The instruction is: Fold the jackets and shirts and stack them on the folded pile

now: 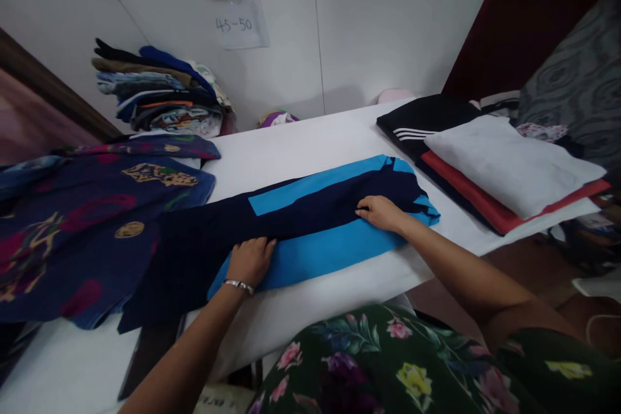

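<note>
A navy garment with bright blue panels (310,223) lies lengthwise across the table, folded into a long strip. My left hand (250,263), with a silver bracelet at the wrist, has its fingers curled on the near blue edge, gripping the cloth. Farther right, my right hand (383,213) pinches the navy fabric between thumb and fingers, above the blue panel. The garment's left end spreads out dark and flat, meeting a patterned denim garment (107,226). Its right end is bunched, with crumpled blue edges.
The white table (291,149) stands against a pale wall with handwritten paper signs (237,24). A tall stack of folded clothes (165,94) sits at the back left. On the right, a folded white garment (514,162) lies over red and black ones, beside a black striped garment (427,116).
</note>
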Available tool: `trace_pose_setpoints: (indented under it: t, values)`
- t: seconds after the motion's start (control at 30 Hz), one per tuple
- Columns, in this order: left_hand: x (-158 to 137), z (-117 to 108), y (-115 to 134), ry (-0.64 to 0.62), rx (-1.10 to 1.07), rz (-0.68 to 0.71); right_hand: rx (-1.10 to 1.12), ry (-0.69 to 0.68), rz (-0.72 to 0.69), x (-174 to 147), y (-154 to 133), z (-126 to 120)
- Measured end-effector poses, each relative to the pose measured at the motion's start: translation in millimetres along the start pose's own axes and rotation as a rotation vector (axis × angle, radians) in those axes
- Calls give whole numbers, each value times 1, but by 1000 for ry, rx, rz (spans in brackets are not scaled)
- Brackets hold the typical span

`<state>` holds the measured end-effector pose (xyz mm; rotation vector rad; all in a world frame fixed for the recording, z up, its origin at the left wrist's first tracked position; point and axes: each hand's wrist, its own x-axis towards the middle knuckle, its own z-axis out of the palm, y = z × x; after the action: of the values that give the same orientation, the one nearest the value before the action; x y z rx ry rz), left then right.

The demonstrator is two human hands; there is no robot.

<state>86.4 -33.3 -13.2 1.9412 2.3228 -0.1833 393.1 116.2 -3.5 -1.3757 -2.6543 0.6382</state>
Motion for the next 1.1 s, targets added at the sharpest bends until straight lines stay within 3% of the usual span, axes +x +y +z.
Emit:
trace_pose_setpoints:
  t: [0.3,0.43,0.63,0.83,1.1]
  values:
    - [26,7,-14,141,3,-92,158,180,-194,6,6,2]
    - [25,1,-16,153,-36,-137,42,172,-175,12,5,-1]
    - [23,-5,-22,326,-75,-106,-177,190,-220,24,4,-4]
    - [34,20,-28,166,-31,-125,-320,93,-223,41,18,13]
    - [31,28,-38,244,-132,-42,-311,119,-137,22,12,6]
